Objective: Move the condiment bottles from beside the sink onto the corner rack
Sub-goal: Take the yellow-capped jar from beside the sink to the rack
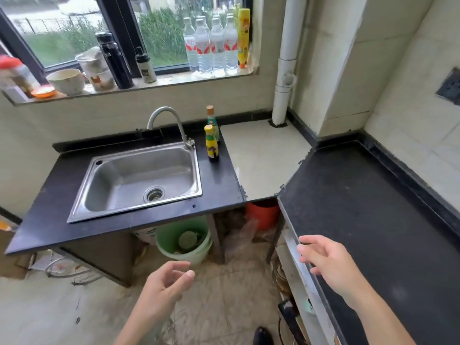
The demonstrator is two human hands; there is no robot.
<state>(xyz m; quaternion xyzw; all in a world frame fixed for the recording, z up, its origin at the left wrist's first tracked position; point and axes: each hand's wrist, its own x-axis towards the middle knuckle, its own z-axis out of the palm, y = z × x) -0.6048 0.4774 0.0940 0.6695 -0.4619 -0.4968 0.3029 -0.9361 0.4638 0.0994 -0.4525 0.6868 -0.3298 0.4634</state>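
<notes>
Here two condiment bottles stand upright on the black bench [219, 185], just right of the sink [112, 175] and near the bench's back edge. A yellow-capped bottle [211, 145] is in front and a tan-capped bottle [211, 117] stands close behind it, both beside the tap [188, 143]. Both hands are well apart from them. The left hand [166, 287] hangs over the floor [224, 307] before the bench's front edge, its grip wide and loose, fingers lightly curled, holding nothing. The right hand [326, 260] is at the front edge of the side bench [373, 220], grip wide, fingers spread, empty; whether it touches the edge I cannot tell.
</notes>
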